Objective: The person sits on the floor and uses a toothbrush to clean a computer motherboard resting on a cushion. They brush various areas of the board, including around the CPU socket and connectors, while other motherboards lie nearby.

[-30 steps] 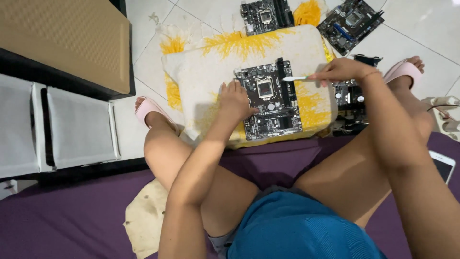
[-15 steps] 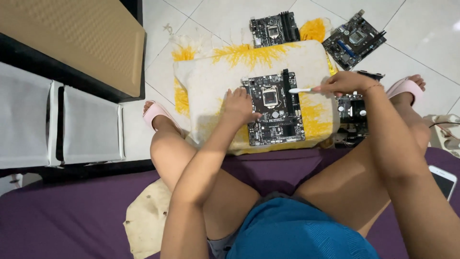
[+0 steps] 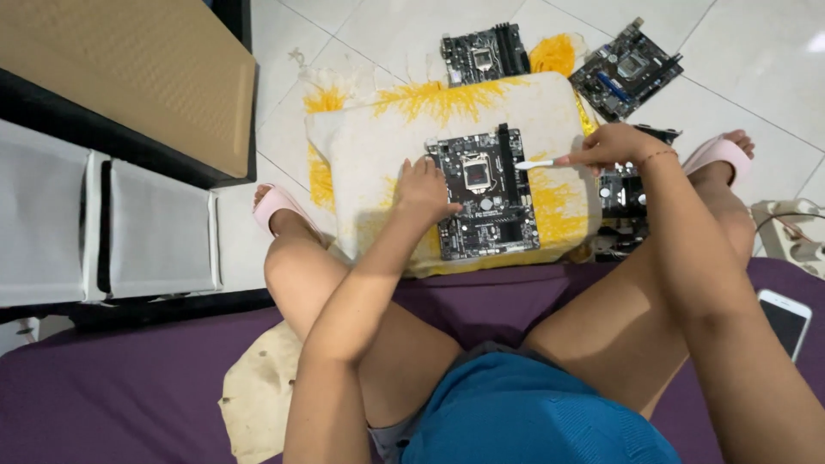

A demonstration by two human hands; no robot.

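Note:
A dark motherboard (image 3: 485,193) lies flat on a white and yellow cushion (image 3: 378,146) between my knees. My left hand (image 3: 423,191) rests on the board's left edge and holds it down. My right hand (image 3: 612,144) grips a small white brush (image 3: 534,163) by its handle. The brush tip points left and sits at the board's upper right edge.
Two more motherboards (image 3: 481,51) (image 3: 626,70) lie on the tiled floor beyond the cushion, and another (image 3: 623,191) sits by my right knee. A phone (image 3: 782,318) lies on the purple seat at the right. A tan box (image 3: 120,77) and grey bins (image 3: 103,232) stand at the left.
The view has shifted, so everything sits lower in the frame. Both hands keep their places on the board and the brush; the brush tip stays at the board's right edge.

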